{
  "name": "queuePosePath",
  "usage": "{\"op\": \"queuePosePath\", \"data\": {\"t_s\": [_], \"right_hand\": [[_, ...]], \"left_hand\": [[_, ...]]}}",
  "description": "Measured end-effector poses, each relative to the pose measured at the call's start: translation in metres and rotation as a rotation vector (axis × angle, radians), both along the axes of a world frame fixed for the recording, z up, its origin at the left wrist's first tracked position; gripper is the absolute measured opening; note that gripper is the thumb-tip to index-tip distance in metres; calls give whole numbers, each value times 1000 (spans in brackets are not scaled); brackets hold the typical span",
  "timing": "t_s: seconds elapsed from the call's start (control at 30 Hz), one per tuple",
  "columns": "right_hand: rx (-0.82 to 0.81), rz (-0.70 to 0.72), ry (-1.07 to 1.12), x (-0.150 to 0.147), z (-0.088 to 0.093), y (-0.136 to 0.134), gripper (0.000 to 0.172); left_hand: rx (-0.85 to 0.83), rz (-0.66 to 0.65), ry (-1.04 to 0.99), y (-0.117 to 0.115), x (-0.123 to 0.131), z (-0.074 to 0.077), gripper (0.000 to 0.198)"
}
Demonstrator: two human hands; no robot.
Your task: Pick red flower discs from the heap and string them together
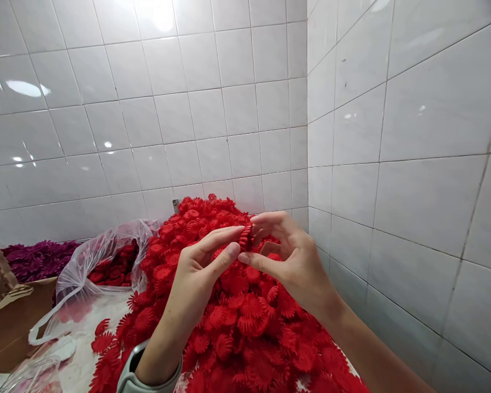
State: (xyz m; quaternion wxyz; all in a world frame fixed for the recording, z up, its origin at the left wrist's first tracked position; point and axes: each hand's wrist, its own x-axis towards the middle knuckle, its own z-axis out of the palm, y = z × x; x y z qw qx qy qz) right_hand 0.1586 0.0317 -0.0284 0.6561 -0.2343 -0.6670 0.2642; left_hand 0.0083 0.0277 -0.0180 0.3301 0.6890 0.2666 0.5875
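Between my fingertips is a small red artificial flower head (246, 236) with a fringed edge, tilted so its rim shows. My left hand (196, 267) pinches it from the left, thumb below and forefinger above. From the right, my right hand (297, 252) closes on it with thumb and fingers. My fingers hide part of the flower head. Below and behind both hands rises a big heap of similar red flower heads (253, 322). A watch with a pale strap (149, 376) is on my left wrist.
To the left, a clear plastic bag (76, 273) holds darker red flower heads (117, 267). Purple flower heads (41, 259) lie behind a cardboard box (20, 322). Tiled walls (237, 109) meet at a corner behind the heap, and one runs close along my right.
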Motion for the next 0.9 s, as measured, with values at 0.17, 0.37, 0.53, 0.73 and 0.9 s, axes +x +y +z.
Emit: {"op": "queuePosePath", "data": {"t_s": [0.17, 0.37, 0.53, 0.73, 0.9], "right_hand": [[-19, 33, -26, -1, 1, -2, 33], [-52, 46, 81, 0, 4, -1, 18], [-92, 53, 221, 1, 3, -1, 21], [-129, 99, 341, 0, 3, -4, 23], [-54, 118, 281, -4, 3, -8, 25]], "left_hand": [[-59, 42, -61, 2, 0, 1, 13], [-18, 13, -138, 2, 3, -2, 27], [90, -12, -112, -2, 9, -4, 27], [188, -27, -126, -2, 16, -10, 29], [148, -53, -214, 0, 18, -13, 27]]}}
